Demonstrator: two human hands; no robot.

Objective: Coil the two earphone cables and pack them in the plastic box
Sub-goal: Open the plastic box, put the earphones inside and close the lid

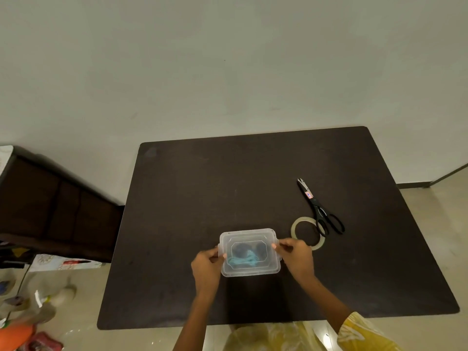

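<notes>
While the plastic box (250, 252) sits near the front middle of the dark table (228, 178) with its clear lid on, both hands hold it by its short ends. Fingers of the left hand (206, 267) are curled against the left side clip, and the right hand (296, 257) pinches the clip on the right side, thumb and fingertips closed on it. Through the lid, a light blue cable (240, 260) lies coiled toward the front of the box, with a dark coiled cable (241, 249) behind it. To the right, a roll of clear tape (295, 230) lies flat just beside the right hand, and black scissors (320, 207) rest with one handle loop overlapping the roll, blades pointing away.
</notes>
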